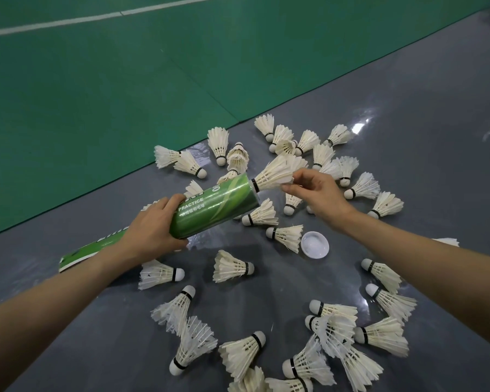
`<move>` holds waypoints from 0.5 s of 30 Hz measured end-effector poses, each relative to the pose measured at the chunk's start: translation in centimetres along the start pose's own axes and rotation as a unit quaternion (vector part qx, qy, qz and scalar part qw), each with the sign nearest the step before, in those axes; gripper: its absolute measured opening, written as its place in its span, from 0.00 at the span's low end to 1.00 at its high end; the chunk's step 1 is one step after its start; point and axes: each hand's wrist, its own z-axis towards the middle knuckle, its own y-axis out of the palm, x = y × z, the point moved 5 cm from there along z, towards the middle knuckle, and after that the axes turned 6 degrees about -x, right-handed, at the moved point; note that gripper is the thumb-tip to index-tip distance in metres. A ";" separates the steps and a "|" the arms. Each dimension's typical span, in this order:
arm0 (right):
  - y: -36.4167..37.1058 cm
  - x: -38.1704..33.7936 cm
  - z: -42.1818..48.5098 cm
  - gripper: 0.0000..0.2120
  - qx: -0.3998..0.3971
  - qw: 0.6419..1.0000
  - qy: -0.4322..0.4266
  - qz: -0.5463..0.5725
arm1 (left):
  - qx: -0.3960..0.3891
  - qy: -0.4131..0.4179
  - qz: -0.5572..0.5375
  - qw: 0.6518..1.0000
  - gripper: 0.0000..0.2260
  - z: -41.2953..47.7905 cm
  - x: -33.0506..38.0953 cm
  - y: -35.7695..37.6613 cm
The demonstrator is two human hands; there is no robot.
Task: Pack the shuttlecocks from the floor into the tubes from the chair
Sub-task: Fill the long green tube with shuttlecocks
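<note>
One shuttlecock [277,172] goes cork-first into the green tube [214,209].
Left hand [153,224] grips tube; right hand [317,193] pinches feathers, which may crumple against the rim if misaligned.

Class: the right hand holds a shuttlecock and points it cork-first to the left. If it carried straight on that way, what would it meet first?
Most likely the open mouth of the green tube, held by the left hand; the right hand's shuttlecock is already cork-first at its rim.

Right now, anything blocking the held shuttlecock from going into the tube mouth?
Nothing visible. The right hand holds the shuttlecock by its feathers, cork end already at the open mouth of the green tube, which the left hand grips.
</note>
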 end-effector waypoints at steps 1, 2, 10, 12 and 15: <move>0.8 -0.3 0.0 0.10 -0.022 1.000 -0.004 -0.004 | 0.006 0.005 -0.003 1.000 0.38 -0.2 0.2 -0.3; 1.8 -0.6 0.1 0.09 -0.046 0.999 -0.004 -0.019 | 0.012 0.009 -0.007 1.000 0.38 -0.3 0.4 -0.5; 7.9 -3.6 1.6 0.37 -0.218 0.966 0.135 0.045 | 0.060 0.014 -0.023 0.998 0.38 -1.4 0.4 -3.0; 9.0 -4.5 2.3 0.45 -0.251 0.954 0.158 0.035 | 0.079 0.012 -0.010 0.997 0.39 -1.8 0.1 -3.8; 10.8 -5.2 3.2 0.42 -0.273 0.944 0.180 0.052 | 0.096 0.007 0.020 0.995 0.40 -2.3 -0.5 -4.6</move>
